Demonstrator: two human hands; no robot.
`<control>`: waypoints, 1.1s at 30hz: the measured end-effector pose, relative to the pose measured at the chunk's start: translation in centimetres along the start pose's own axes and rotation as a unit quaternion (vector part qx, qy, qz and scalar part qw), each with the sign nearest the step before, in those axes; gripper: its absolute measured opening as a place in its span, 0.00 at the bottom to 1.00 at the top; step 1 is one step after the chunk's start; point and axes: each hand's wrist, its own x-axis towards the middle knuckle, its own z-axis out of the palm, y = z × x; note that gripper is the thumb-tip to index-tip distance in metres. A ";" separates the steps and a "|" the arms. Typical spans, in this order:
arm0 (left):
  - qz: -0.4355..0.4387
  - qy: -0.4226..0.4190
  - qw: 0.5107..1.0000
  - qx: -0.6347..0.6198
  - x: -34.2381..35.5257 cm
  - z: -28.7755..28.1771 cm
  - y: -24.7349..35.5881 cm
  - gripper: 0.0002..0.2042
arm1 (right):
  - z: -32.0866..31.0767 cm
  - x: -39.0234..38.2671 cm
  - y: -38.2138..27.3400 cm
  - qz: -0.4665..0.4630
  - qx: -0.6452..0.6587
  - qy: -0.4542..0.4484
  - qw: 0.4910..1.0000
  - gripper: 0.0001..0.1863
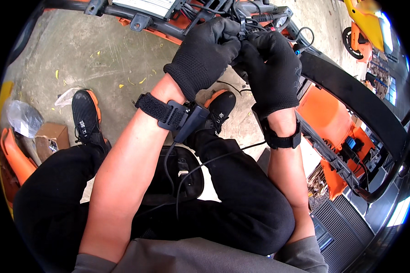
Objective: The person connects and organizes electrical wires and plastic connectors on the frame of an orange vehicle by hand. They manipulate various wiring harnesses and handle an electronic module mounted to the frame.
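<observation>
Both my hands wear black knit work gloves and meet at the top middle, close to a dark vehicle frame. My left hand is closed, thumb and fingers pinched at a bundle of black cables. From the other side my right hand is closed on the same bundle, its fingertips near the left hand's. A narrow black band shows upright between the two hands; the fingers hide its lower part. Beside the right hand, a thin black cable loop ends near a small blue connector.
The frame's dark tube crosses the top, with a white-labelled box on it. A curved black beam and orange panels stand right. On the floor at left are a cardboard box, a plastic bag and an orange part.
</observation>
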 end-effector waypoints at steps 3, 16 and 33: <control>0.026 0.019 0.999 0.006 0.0 0.2 -0.2 0.12 | 0.3 -0.2 0.1 0.038 0.043 0.002 0.998 0.07; -0.005 0.001 1.000 -0.023 0.0 0.1 0.0 0.12 | 0.9 -0.5 0.9 -0.001 0.049 0.032 0.998 0.08; 0.070 0.047 0.996 0.016 0.7 1.0 -0.9 0.08 | 1.2 -0.3 2.7 -0.102 0.036 0.078 0.991 0.08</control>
